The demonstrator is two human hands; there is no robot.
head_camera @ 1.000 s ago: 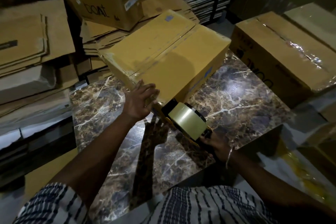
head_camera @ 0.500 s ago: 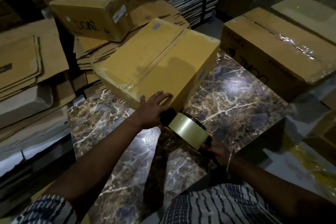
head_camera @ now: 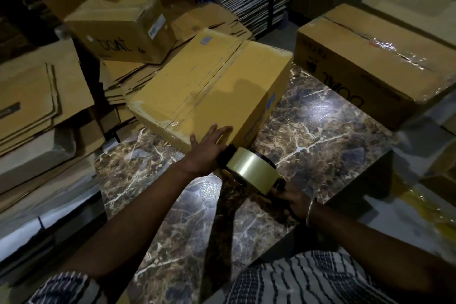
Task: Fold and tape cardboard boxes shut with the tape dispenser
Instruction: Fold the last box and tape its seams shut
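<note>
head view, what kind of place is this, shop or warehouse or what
Most likely a packing or storeroom area of a warehouse. Flattened cartons lie stacked at the left, sealed boxes stand around the marble table, and the right hand holds a tape dispenser against a yellow box.

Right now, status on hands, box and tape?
Left hand flat on yellow box near edge. Right hand grips tape dispenser at box corner. Nothing blocking.

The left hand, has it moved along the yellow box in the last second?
Yes. The left hand slid rightward along the yellow box's near face toward its near corner, closer to the tape dispenser.
</note>
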